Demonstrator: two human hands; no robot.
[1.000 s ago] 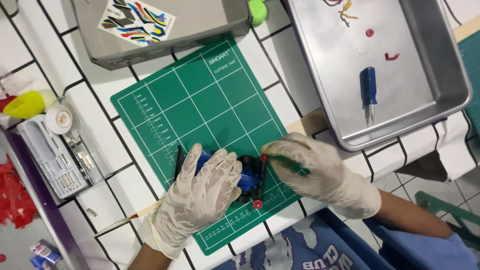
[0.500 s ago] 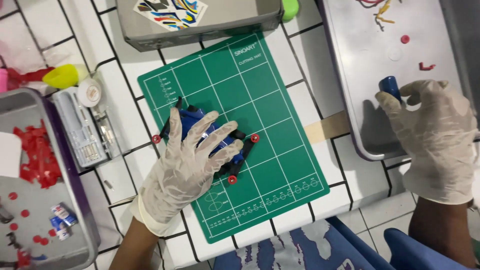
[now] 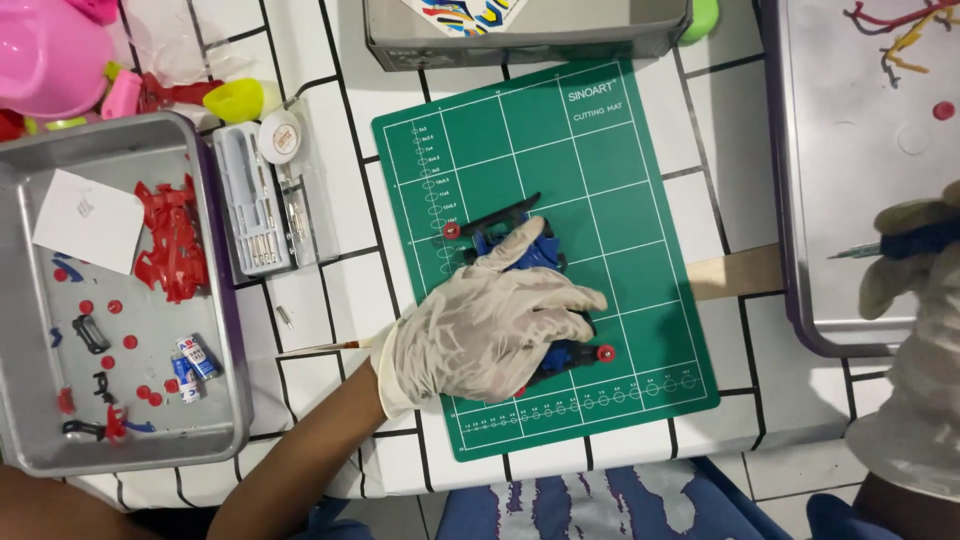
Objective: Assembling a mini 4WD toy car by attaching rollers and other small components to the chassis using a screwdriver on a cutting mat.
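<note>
My gloved left hand [image 3: 490, 330] lies flat over a small blue and black toy car [image 3: 520, 250] with red wheels, pressing it onto a green cutting mat [image 3: 600, 150]. At the right edge, over the right metal tray [image 3: 800, 200], my gloved right hand [image 3: 915, 270] is closed on a blue-handled screwdriver [image 3: 925, 238] whose metal tip points left.
A grey metal tray [image 3: 30, 420] at left holds red plastic parts, small batteries and a white paper. A clear case of screwdriver bits [image 3: 255, 205] lies beside it. A thin brush [image 3: 325, 347] rests near my left wrist. A grey box [image 3: 520, 35] sits behind the mat.
My right hand left the toy car, went to the right tray and picked up the blue screwdriver. My left hand stayed on the car. The view shifted so the left tray shows.
</note>
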